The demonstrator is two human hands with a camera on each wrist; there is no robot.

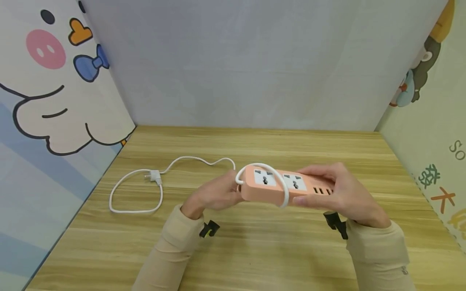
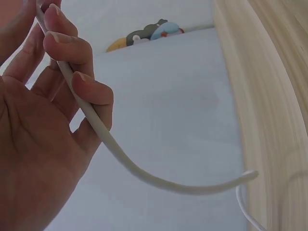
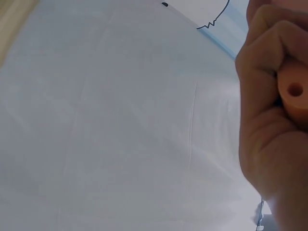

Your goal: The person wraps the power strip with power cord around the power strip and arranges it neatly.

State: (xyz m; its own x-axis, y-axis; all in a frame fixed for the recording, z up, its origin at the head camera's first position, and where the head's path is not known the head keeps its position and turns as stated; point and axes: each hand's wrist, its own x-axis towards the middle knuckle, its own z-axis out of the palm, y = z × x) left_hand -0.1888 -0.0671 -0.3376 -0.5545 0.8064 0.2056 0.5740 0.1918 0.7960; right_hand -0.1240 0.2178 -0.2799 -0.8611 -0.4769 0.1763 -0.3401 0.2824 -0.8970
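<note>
Power strip (image 1: 262, 195), one, peach, two white socket panels; held above the wooden counter (image 1: 255, 252). Right hand (image 1: 347, 194) — grip closed round the strip's right part. Left hand (image 1: 220, 192) — grip curled on the white cord (image 2: 100, 127), beside the strip's left end. Cord crosses the strip's top; white plug (image 1: 155, 176) on counter, left.

The right hand (image 1: 344, 196) covers one end of an orange power strip (image 1: 262, 194) and part of its row of slots (image 1: 321, 190), while the left hand's (image 1: 217, 193) fingertips and a stretch of white cable (image 1: 140, 211) are lost from the head view. Both sleeves (image 1: 378, 254) run off the bottom edge, the right one's small mark (image 1: 405, 270) illegible. The right wrist view's edge crops the strip.
</note>
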